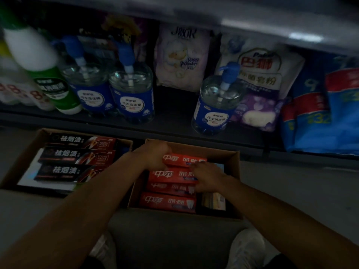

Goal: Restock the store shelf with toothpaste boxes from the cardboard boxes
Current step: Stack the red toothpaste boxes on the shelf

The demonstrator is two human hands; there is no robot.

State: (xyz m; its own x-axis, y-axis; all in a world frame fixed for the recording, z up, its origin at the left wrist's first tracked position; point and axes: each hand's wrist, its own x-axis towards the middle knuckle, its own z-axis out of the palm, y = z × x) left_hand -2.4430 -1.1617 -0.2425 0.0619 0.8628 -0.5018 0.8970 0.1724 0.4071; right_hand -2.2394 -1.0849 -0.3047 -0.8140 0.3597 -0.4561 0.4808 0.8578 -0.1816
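Note:
Two open cardboard boxes sit on the floor below the shelf. The right cardboard box (pixel 231 158) holds several red toothpaste boxes (pixel 167 202) stacked in a row. My left hand (pixel 153 156) grips the left end of the topmost red toothpaste box (pixel 184 159). My right hand (pixel 208 177) curls its fingers over the right end of the red boxes, at the second red box (pixel 171 174). The left cardboard box (pixel 29 146) holds black-and-red toothpaste boxes (pixel 73 154).
The bottom shelf (pixel 174 121) carries blue-labelled pump bottles (pixel 134 94), a green-and-white bottle (pixel 48 74), soap powder bags (pixel 182 57) and blue packs (pixel 320 107) at the right. A gap lies between the pump bottles. My white shoes (pixel 246 247) show at the bottom.

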